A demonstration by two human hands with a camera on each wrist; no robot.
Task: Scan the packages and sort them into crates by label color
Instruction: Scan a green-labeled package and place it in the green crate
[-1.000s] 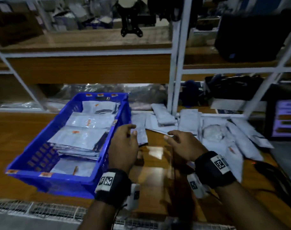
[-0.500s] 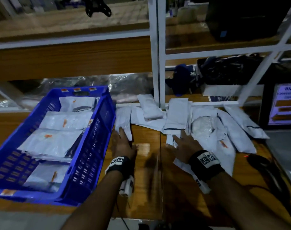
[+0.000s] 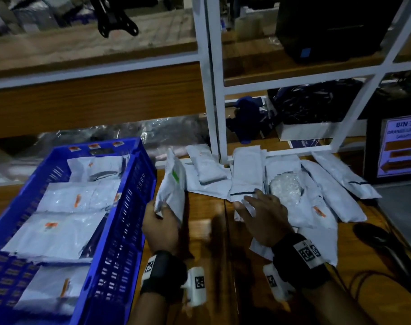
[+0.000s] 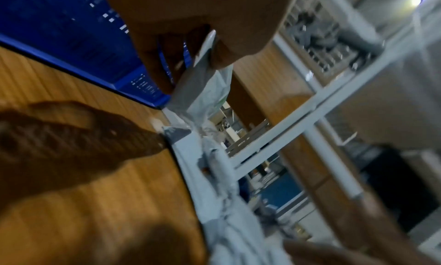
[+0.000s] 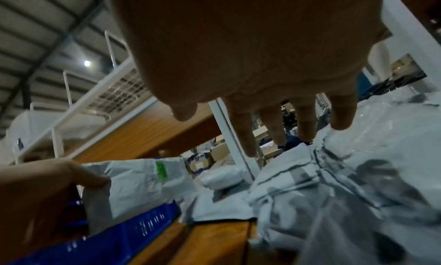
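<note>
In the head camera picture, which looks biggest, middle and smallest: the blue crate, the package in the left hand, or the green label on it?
1. Blue crate
2. Package held by left hand
3. Green label

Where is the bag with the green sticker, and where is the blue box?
Bag with the green sticker (image 3: pixel 172 191), head view, on its grey middle.
Blue box (image 3: pixel 127 221), head view, on its right wall.

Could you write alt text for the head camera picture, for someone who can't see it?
A person's left hand lifts a green-labelled package beside a blue crate of orange-labelled packages, while the right hand reaches over grey packages on a wooden table.
</note>
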